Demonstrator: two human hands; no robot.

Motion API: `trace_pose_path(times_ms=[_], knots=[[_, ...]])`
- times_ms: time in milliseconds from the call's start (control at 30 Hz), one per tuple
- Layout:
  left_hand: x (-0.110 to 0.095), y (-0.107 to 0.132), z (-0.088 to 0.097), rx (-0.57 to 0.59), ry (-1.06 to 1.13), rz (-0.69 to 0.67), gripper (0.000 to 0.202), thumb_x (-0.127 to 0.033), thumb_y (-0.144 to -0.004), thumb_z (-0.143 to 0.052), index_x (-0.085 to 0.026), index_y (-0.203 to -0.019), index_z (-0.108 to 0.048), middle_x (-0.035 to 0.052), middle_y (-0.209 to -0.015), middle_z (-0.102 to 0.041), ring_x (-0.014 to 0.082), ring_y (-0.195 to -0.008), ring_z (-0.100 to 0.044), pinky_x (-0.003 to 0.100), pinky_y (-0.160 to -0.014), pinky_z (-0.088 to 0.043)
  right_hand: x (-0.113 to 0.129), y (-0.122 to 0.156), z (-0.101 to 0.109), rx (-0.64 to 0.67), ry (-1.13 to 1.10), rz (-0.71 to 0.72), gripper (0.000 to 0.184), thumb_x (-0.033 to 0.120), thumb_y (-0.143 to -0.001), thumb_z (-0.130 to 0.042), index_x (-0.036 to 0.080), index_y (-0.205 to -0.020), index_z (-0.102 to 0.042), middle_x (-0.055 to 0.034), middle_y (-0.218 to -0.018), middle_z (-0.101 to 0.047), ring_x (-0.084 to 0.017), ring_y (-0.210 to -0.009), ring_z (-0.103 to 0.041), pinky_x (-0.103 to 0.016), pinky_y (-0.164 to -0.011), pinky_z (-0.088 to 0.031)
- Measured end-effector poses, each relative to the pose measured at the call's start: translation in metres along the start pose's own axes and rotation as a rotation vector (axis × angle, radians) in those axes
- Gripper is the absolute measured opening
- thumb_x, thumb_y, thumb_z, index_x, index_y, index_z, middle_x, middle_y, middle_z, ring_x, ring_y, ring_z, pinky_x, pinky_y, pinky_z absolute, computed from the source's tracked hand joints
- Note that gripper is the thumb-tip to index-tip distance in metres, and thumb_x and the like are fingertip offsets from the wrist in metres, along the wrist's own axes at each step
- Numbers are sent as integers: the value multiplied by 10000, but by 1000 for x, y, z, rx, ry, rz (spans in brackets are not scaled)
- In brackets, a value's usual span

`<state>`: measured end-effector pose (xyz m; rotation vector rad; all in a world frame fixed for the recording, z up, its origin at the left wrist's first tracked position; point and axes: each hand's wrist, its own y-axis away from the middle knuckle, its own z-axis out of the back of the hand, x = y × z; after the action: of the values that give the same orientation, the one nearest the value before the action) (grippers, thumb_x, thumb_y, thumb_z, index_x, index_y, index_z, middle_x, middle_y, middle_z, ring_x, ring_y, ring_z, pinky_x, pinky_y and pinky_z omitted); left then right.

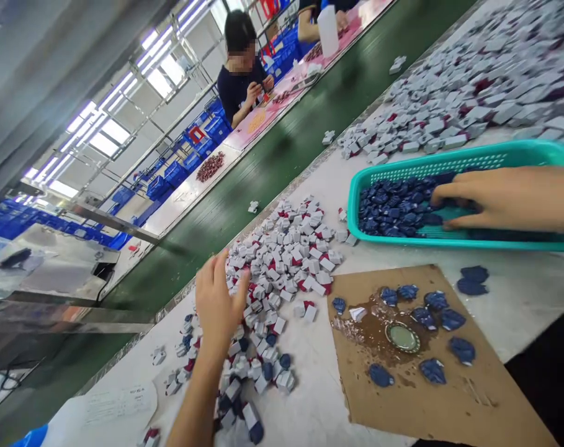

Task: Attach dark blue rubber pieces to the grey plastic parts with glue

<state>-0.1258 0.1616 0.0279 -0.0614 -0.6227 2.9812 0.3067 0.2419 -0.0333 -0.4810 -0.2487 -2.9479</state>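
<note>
Cardboard (449,397) foremost; right hand (491,197) in teal basket (449,162) of blue pieces (393,208).

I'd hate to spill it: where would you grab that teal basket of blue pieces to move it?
Probably the teal basket by the raised rim of its left short end, coming from the left. It is shallow with a lip all round; the right hand lies in its right part, and white pieces crowd its far side.

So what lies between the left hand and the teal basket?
A heap of small white-and-red blocks, seen in the head view, between left hand and teal basket.
</note>
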Motion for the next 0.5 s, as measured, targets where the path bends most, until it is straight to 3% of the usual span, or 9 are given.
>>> trace_pose_path(times_ms=[33, 100, 200, 333, 500], knots=[[3, -33, -14, 88, 20, 51, 511, -401, -931, -415, -125, -1361, -416, 176, -1342, -474, 306, -1267, -393, 431, -1062, -307, 6, 5, 1, 13, 37, 29, 381, 345, -660, -709, 133, -975, -680, -37, -880, -653, -124, -729, -531, -280, -639, -287], [7, -94, -47, 148, 54, 75, 524, -339, -939, -423, -100, -1401, -355, 192, -1403, -420, 304, -1304, -365, 423, -1054, -332, 18, 15, 2, -24, 26, 56, 281, 286, -746, -658, 155, -994, -668, -54, -968, -655, -153, -804, -557, -271, -638, -300], [8, -154, -94, 232, 98, 113, 461, -308, -916, -513, -142, -1339, -439, 170, -1373, -458, 307, -1260, -431, 490, -1009, -388, 27, 25, 0, -64, 24, 114, 229, 267, -793, -610, 192, -1006, -647, -59, -1012, -648, -195, -854, -581, -270, -627, -324], [7, -175, -123, 298, 161, 180, 333, -315, -900, -563, -158, -1193, -553, 101, -1224, -564, 244, -1067, -575, 477, -897, -487, 27, 26, -1, -77, 31, 164, 161, 291, -797, -590, 212, -928, -639, -51, -892, -639, -194, -738, -582, -250, -544, -305], [14, -172, -112, 244, 284, 280, 301, -300, -893, -575, -149, -1154, -567, 94, -1169, -586, 225, -1013, -592, 443, -859, -506, 34, 24, 5, -87, 6, 167, 71, 234, -775, -563, 183, -735, -532, -22, -692, -575, -152, -594, -518, -244, -501, -255]])
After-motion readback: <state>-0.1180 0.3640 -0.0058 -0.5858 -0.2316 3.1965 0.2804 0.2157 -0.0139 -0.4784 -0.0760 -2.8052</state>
